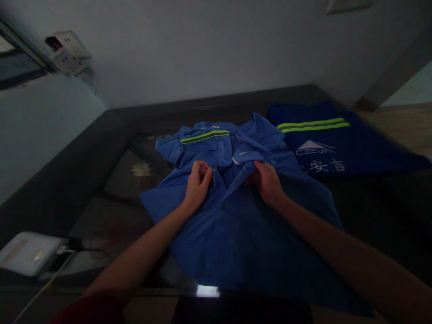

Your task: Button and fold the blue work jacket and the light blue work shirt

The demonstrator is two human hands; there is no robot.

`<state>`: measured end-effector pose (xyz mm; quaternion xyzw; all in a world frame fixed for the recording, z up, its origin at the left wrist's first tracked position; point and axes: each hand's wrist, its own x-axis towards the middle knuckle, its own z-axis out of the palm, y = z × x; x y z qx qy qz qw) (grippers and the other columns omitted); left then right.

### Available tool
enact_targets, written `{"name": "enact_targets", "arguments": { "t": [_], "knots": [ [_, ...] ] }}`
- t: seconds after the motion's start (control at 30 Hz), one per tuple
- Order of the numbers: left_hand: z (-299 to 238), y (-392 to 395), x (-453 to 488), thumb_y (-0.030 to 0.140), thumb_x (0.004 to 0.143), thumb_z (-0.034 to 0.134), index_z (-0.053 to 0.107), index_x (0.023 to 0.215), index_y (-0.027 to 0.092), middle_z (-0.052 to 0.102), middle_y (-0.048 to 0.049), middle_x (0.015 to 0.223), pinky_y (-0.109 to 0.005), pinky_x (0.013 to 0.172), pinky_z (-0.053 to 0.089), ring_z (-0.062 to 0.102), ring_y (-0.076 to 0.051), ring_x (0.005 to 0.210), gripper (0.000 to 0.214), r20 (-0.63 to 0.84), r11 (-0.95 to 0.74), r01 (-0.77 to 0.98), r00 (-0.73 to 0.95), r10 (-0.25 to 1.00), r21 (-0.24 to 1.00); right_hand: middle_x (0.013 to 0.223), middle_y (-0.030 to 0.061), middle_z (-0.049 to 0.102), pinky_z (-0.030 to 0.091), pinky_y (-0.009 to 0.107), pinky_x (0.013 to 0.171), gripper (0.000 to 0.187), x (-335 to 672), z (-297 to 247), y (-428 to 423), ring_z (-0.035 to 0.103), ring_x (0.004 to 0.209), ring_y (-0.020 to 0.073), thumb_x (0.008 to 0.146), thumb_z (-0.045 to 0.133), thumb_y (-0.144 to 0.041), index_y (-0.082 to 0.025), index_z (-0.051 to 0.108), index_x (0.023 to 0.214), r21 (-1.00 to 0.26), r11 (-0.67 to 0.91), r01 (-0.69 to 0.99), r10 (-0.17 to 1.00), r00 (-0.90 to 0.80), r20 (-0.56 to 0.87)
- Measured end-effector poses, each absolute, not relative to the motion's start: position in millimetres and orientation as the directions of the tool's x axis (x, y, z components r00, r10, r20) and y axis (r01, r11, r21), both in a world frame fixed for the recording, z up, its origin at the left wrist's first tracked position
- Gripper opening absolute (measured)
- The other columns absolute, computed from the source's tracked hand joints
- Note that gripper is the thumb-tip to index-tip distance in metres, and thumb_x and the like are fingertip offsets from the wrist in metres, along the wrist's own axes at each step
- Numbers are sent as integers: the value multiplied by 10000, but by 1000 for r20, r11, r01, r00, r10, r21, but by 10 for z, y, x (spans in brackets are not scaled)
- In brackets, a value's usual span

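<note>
A blue work shirt with a yellow-green reflective stripe lies spread on a dark table, collar away from me. My left hand pinches the shirt's front edge near a button, fingers closed on the cloth. My right hand grips the opposite front edge just below the collar, fingers curled round the fabric. Both hands sit close together at the shirt's chest.
A darker navy garment with two yellow-green stripes and white lettering lies at the right rear. A white device with a cable sits at the near left. A wall socket hangs on the left wall. Walls close the back.
</note>
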<state>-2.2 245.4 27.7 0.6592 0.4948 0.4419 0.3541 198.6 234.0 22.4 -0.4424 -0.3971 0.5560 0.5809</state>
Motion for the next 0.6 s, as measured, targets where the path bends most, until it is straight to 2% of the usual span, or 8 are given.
{"name": "enact_targets", "arguments": {
  "t": [0.1, 0.23, 0.3, 0.43, 0.5, 0.6],
  "knots": [
    [459, 2365, -8, 303, 906, 448, 449, 921, 204, 494, 36, 695, -216, 557, 346, 474, -105, 606, 100, 281, -363, 461, 237, 930, 810, 512, -7, 556, 470, 272, 485, 338, 2017, 292, 2372, 607, 565, 173, 793, 564, -505, -209, 486, 647, -957, -4, -289, 993, 114, -39],
    [705, 2127, 41, 320, 914, 439, 520, 826, 205, 570, 20, 694, -240, 579, 346, 536, -128, 618, 166, 92, -440, 631, 505, 858, 639, 496, -6, 549, 470, 279, 477, 309, 2141, 403, 2442, 606, 548, 176, 792, 565, -469, -209, 485, 646, -953, 0, -304, 985, 162, -52],
    [728, 2003, 71, 382, 917, 436, 526, 796, 211, 573, 19, 651, -247, 546, 324, 544, -143, 581, 228, 8, -421, 708, 506, 862, 568, 502, 0, 559, 474, 279, 477, 305, 2196, 443, 2461, 606, 542, 176, 798, 553, -468, -207, 489, 653, -955, -9, -297, 984, 168, -61],
    [596, 1887, 102, 509, 889, 447, 533, 787, 219, 584, -1, 629, -256, 512, 290, 562, -180, 559, 319, -50, -369, 828, 428, 903, 421, 516, 7, 573, 479, 263, 484, 337, 2197, 467, 2437, 600, 513, 156, 828, 517, -490, -198, 484, 663, -965, -42, -259, 993, 97, -70],
    [518, 1899, 95, 478, 898, 440, 530, 785, 217, 591, -10, 654, -255, 518, 289, 568, -183, 582, 298, -66, -375, 831, 437, 897, 410, 548, 15, 598, 472, 246, 467, 355, 2161, 476, 2404, 602, 500, 145, 844, 500, -509, -191, 482, 688, -961, -77, -266, 995, 37, -90],
    [460, 1949, 68, 340, 907, 433, 510, 758, 207, 566, 2, 658, -248, 542, 300, 546, -158, 599, 214, -89, -376, 771, 484, 871, 513, 640, 29, 654, 440, 218, 412, 383, 2120, 522, 2347, 617, 502, 142, 851, 480, -565, -186, 497, 798, -954, -132, -268, 990, -82, -114]
  ]
}}
